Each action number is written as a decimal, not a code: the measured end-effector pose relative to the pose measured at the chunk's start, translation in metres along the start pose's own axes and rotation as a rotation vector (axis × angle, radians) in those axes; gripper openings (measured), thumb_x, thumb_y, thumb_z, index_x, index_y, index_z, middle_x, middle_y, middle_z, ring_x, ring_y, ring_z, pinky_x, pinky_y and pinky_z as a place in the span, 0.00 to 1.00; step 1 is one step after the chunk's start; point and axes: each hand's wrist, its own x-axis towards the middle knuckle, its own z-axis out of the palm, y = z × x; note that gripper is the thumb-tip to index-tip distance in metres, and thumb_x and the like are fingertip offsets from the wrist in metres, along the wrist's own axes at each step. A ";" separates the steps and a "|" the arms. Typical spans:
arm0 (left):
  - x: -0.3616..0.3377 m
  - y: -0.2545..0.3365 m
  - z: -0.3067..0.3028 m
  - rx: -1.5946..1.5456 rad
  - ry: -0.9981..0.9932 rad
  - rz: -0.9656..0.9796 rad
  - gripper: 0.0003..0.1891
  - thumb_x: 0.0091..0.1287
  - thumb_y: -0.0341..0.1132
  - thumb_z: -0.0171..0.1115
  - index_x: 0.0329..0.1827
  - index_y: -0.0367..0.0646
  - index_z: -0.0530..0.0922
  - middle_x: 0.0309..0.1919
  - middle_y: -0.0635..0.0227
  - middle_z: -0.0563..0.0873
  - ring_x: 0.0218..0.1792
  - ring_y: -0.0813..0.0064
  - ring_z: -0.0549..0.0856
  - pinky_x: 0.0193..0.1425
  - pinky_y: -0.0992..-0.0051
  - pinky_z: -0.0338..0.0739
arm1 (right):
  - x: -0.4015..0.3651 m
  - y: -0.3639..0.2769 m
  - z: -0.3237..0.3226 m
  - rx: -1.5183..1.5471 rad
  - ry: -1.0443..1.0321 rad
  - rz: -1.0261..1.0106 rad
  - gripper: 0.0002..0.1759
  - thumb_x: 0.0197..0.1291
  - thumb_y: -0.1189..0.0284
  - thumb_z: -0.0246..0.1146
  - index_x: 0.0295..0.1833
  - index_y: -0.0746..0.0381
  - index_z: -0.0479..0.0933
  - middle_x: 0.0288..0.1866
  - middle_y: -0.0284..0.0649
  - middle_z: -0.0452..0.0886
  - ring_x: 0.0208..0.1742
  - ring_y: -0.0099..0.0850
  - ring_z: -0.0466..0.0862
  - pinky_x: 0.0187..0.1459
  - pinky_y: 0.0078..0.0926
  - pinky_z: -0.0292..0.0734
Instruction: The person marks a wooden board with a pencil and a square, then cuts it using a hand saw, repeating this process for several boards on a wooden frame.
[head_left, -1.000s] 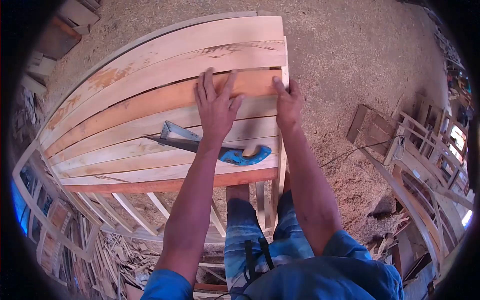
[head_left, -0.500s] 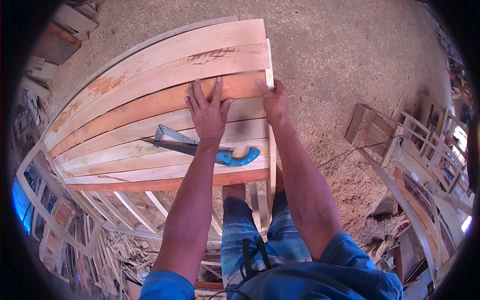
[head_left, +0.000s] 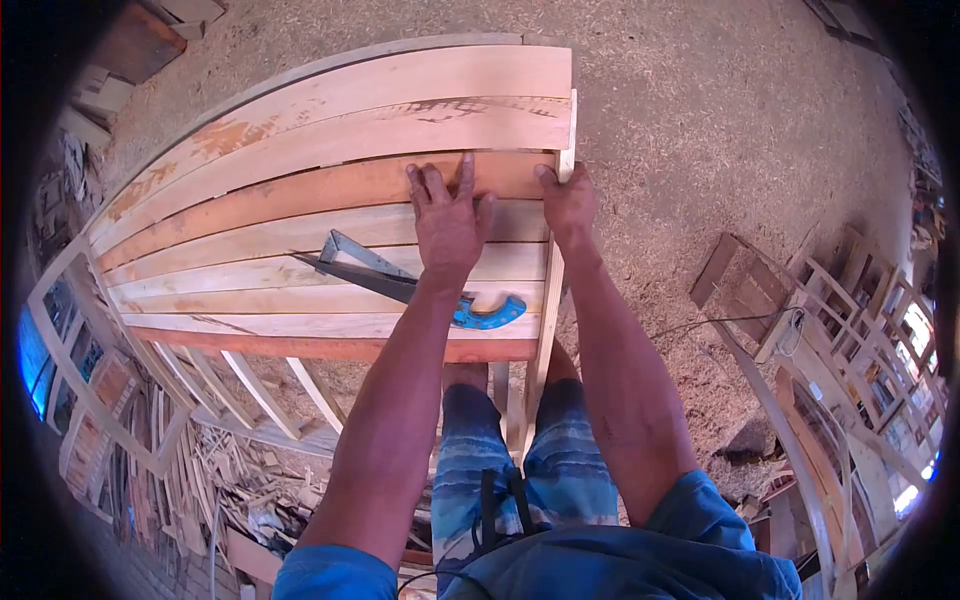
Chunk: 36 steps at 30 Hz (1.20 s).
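Observation:
My left hand (head_left: 450, 222) lies with fingers apart on a reddish-brown plank (head_left: 340, 187), part of a curved wooden boat hull. At the hull's right edge my right hand (head_left: 571, 205) grips the end of that plank, its thumb on the face and its other fingers curled round the edge, partly hidden. An upright wooden frame piece (head_left: 552, 290) runs along this edge. Below my left hand, a handsaw with a blue handle (head_left: 490, 316) rests on the paler planks, its blade partly behind my forearm. A metal square (head_left: 365, 255) lies against the saw.
Bare ribs (head_left: 262, 393) show under the lowest plank. Offcuts (head_left: 190, 480) pile up at lower left. Wooden frames (head_left: 870, 330) and a cable (head_left: 735, 318) are at the right. Shavings cover the ground (head_left: 700, 130).
The hull and my hands appear farther right as the view shifts slightly. Both hands keep about the same places on the plank. The saw and square have not moved on the hull.

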 end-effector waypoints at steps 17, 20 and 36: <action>0.011 -0.013 -0.029 0.044 -0.254 0.052 0.43 0.67 0.43 0.69 0.87 0.50 0.66 0.76 0.32 0.65 0.81 0.18 0.60 0.84 0.40 0.64 | -0.090 -0.001 -0.009 -0.531 0.228 -0.595 0.46 0.63 0.62 0.78 0.81 0.65 0.65 0.71 0.70 0.70 0.72 0.68 0.72 0.73 0.64 0.69; -0.003 -0.025 -0.020 0.004 -0.195 0.114 0.43 0.67 0.43 0.70 0.87 0.50 0.67 0.77 0.34 0.65 0.81 0.21 0.61 0.85 0.43 0.65 | -0.192 0.043 -0.004 -0.479 -0.457 -0.695 0.32 0.63 0.64 0.74 0.70 0.63 0.75 0.65 0.59 0.77 0.70 0.60 0.75 0.76 0.65 0.66; -0.015 -0.061 -0.097 -0.435 0.134 -0.221 0.35 0.77 0.44 0.72 0.84 0.45 0.72 0.75 0.41 0.72 0.76 0.44 0.74 0.80 0.55 0.72 | -0.254 0.029 -0.093 -0.136 -0.730 -0.394 0.32 0.65 0.73 0.69 0.75 0.59 0.74 0.51 0.47 0.83 0.53 0.44 0.87 0.55 0.43 0.83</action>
